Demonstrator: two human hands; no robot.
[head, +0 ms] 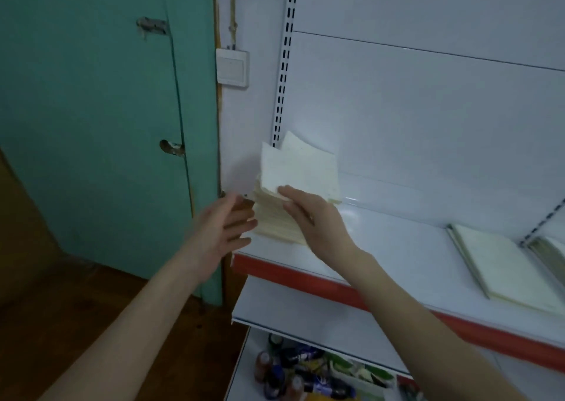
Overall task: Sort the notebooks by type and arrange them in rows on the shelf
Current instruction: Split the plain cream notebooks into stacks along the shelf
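A row of thin cream notebooks (301,169) stands leaning at the left end of the white shelf (397,247). My right hand (308,214) lies over their front, with the thumb on the foremost cover and the fingers down their near edges. My left hand (227,226) is blurred, with straight fingers at the left side of the row. A larger pale notebook (504,266) lies flat on the shelf to the right. Another one (550,250) shows partly at the right border.
The shelf has a red front strip (305,278) and a slotted upright (284,58) behind the row. A lower shelf holds small bottles (290,370) and packets. A green door (107,110) and a wall switch (232,67) stand to the left.
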